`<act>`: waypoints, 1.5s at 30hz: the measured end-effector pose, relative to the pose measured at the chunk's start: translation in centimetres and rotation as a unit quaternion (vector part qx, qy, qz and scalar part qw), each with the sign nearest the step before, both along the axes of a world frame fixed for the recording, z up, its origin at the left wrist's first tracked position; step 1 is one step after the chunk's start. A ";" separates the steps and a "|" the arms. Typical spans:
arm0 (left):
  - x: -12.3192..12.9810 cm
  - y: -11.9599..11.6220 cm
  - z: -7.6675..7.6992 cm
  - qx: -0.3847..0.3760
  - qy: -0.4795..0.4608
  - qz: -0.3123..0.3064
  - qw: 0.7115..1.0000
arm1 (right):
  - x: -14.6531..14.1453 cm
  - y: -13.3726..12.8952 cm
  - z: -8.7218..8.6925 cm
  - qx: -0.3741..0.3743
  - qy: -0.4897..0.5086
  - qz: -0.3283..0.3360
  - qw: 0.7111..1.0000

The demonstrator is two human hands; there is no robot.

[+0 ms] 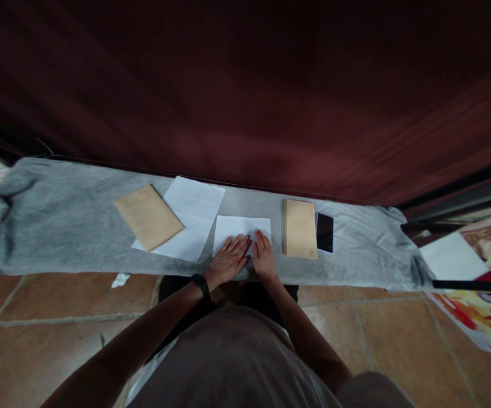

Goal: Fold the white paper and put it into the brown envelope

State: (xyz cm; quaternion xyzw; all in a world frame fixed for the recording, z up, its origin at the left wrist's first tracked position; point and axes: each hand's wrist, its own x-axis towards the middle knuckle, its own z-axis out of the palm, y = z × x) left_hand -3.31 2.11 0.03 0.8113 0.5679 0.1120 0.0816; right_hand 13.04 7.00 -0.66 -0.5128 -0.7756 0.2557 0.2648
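A white sheet of paper (243, 225) lies in front of me on the grey cloth. My left hand (229, 259), with a dark band on its wrist, rests on the sheet's lower part, palm down and fingers spread. Beside it my right hand (264, 258) touches the right part of the same sheet, fingers stretched forward. Left of my hands, a brown envelope (147, 218) lies over creased white paper (196, 207). To the right sits a stack of brown envelopes (301, 229).
Right beside the stack lies a dark-screened phone (325, 232). The grey cloth (67, 221) covers a long narrow surface below a dark red curtain (245, 113). A crumpled white scrap (120, 280) is on the tiled floor, and a colourful bag (483, 317) is at far right.
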 end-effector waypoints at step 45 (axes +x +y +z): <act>-2.3 -2.1 -0.4 -0.011 -0.001 -0.143 0.990 | -0.6 4.2 0.2 0.112 -0.219 0.141 0.959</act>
